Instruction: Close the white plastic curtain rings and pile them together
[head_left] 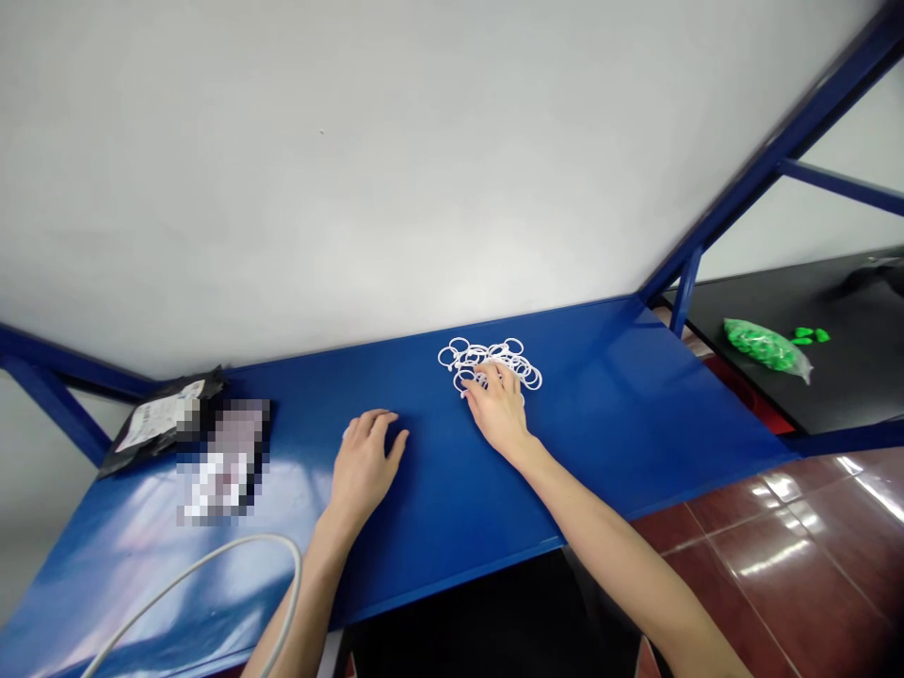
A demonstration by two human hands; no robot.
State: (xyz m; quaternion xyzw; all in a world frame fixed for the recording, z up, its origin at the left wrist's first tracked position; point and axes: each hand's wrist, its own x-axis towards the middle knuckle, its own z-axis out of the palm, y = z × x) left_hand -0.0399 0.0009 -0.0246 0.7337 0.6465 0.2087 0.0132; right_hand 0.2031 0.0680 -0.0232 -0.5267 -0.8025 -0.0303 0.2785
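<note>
A loose pile of thin white rings (531, 377), some with a small knob on them, lies on the blue tabletop (438, 499) near the wall. My right hand (498, 407) reaches over the front of this pile, its fingers spread and bent down onto the rings. The fingertips touch the pile, and no ring is lifted off the table. To the left of the rings, my left hand (363, 461) rests on the bare blue surface with thumb and fingers apart, holding nothing.
A black plastic package (162, 414) with a white label lies at the table's left end, beside a blurred-out object (230, 461). A white cable (204, 560) loops over the left forearm. On a black table (833, 377) at right lies a bag of green pieces (766, 348).
</note>
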